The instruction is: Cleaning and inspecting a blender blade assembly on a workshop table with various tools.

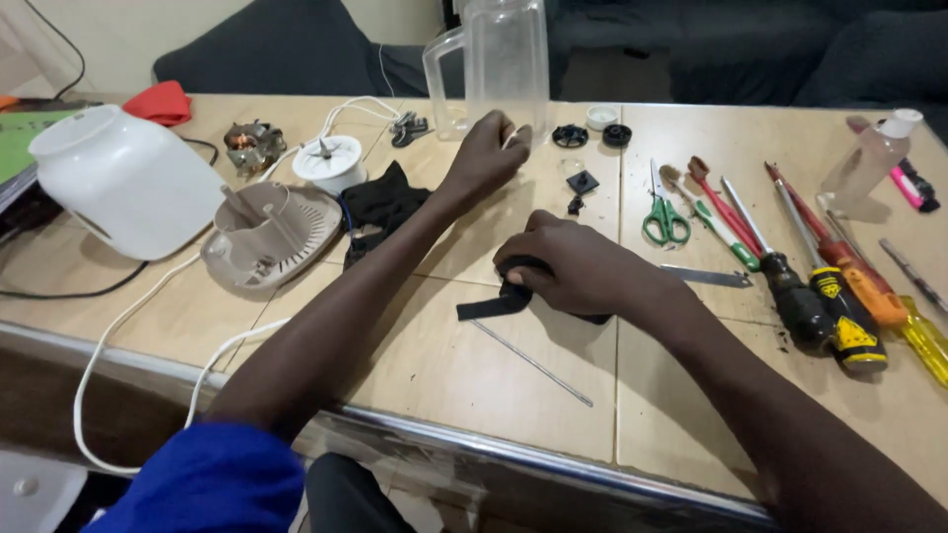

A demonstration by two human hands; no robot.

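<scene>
My left hand [486,150] reaches forward over the tan table [434,345], fingers curled at the base of a clear plastic blender jug [494,61]; whether it grips anything small I cannot tell. My right hand [573,268] rests on the table mid-front, closed on a roll of black tape [491,305] whose loose end sticks out to the left. A thin metal rod [533,363] lies just in front of that hand. A small black square part [582,182] lies between the two hands.
At left sit a white blender housing [123,178], a grey base plate [272,232], a small motor [253,145], a white round part [331,161], black cloth [385,200] and a white cord [118,326]. At right lie green scissors [665,219], several screwdrivers [820,286] and a clear bottle [869,163].
</scene>
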